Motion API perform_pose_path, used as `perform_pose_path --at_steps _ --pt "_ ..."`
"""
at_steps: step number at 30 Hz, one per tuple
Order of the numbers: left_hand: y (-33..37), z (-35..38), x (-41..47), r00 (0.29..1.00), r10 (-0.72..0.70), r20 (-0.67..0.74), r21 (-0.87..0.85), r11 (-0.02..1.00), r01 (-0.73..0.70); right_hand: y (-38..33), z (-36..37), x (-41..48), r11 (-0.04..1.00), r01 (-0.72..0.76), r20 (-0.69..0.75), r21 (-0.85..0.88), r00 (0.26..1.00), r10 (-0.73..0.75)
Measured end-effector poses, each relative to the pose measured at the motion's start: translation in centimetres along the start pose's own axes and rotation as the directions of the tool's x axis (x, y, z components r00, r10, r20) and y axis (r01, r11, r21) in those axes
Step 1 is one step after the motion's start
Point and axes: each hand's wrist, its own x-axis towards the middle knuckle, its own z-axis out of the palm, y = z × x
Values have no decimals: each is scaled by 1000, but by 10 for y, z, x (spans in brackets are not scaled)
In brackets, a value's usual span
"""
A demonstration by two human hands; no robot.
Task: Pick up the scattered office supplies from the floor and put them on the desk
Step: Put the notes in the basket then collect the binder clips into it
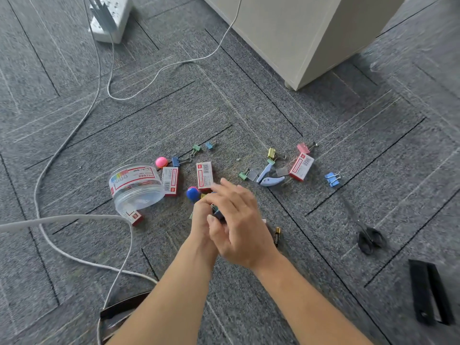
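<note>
Office supplies lie scattered on the grey carpet. My left hand [201, 220] grips a few small binder clips [218, 213], one of them dark. My right hand [240, 220] lies over it with straight fingers and hides most of it. Just beyond my hands are red-and-white staple boxes [204, 175] [170, 181] [301, 166], a blue ball [193, 194], a pink ball [161, 162] and a clear plastic tub [134, 185] on its side. Loose binder clips lie further out: green [196, 148], yellow [271, 153], pink [303, 148] and blue [331, 179]. A light blue staple remover [270, 178] lies among them.
A battery [277, 236] lies right of my right wrist. Black scissors [369, 239] and a black stapler [430, 295] lie at the right. The beige desk panel [298, 33] stands at the back. White cables [74, 217] loop across the left, near a power strip [109, 18].
</note>
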Motion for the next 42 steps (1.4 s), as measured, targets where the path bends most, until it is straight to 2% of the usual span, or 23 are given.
perform_pose_path --at_steps 1,3,4,5,6,8,9,11,13,15,17,19,21,23,25,28,30,32,33,35,37,39,42 --pt "-1 -1 0 999 -43 25 -3 999 43 -2 -2 -1 996 -53 -53 75 997 57" --pt "0 1 -1 986 -154 67 -34 987 156 -3 -7 3 900 -262 -154 348 931 331" --pt "1 1 0 981 -178 82 -59 981 183 -1 -9 6 766 -383 -138 517 845 516" --pt "2 3 -3 979 -184 85 -82 978 191 3 -11 11 559 -481 -44 675 730 682" --pt "2 2 -4 972 -204 114 -95 972 215 10 -11 16 285 -543 131 790 604 786" --pt "2 2 -6 955 -260 144 -60 961 271 26 -11 22 -277 -537 537 797 420 732" --pt "1 2 -8 944 -290 156 -11 955 295 29 -13 24 -432 -508 647 745 389 656" --pt "2 2 -11 922 -351 163 64 936 345 30 -14 23 -493 -475 679 728 406 612" --pt "3 -2 -11 905 -394 162 91 919 384 32 -13 23 -436 -467 627 769 419 657" --pt "3 -6 -12 890 -431 149 120 901 416 33 -15 23 -285 -503 530 816 452 718" --pt "-1 -9 -12 890 -447 90 151 890 431 36 -19 23 -54 -550 378 833 497 781" --pt "-6 -10 -11 902 -431 -9 198 884 424 32 -27 23 257 -577 174 776 586 791" --pt "-12 -11 -7 913 -403 -70 232 883 408 21 -35 22 527 -534 43 661 728 684" --pt "-18 -12 -4 925 -377 -48 212 901 378 7 -37 18 691 -449 34 566 850 525" --pt "-23 -10 -3 943 -324 78 140 940 311 -4 -34 11 821 -372 45 432 919 392" --pt "-24 -8 -4 949 -259 180 4 965 263 -10 -34 1 877 -297 8 378 948 317" --pt "-20 -12 -5 960 -261 101 -2 965 262 -2 -38 -1 805 -335 -56 490 909 412" --pt "-10 -20 -7 973 -228 30 -1 974 228 15 -36 4 735 -409 -116 541 829 547" --pt "-4 -25 -10 981 -194 14 -4 981 194 26 -30 8 747 -463 -103 477 814 571" --pt "8 -36 -15 992 -127 -13 -6 992 127 44 -11 18 823 -524 30 220 847 531" --pt "22 -47 -20 996 -80 -31 -9 997 80 52 12 27 883 -469 235 11 860 454" --pt "34 -56 -24 998 -43 -42 -11 999 42 52 28 37 909 -386 376 -155 828 416" --pt "49 -65 -28 999 -1 -33 -5 1000 0 49 34 49 914 -307 406 -265 824 395"
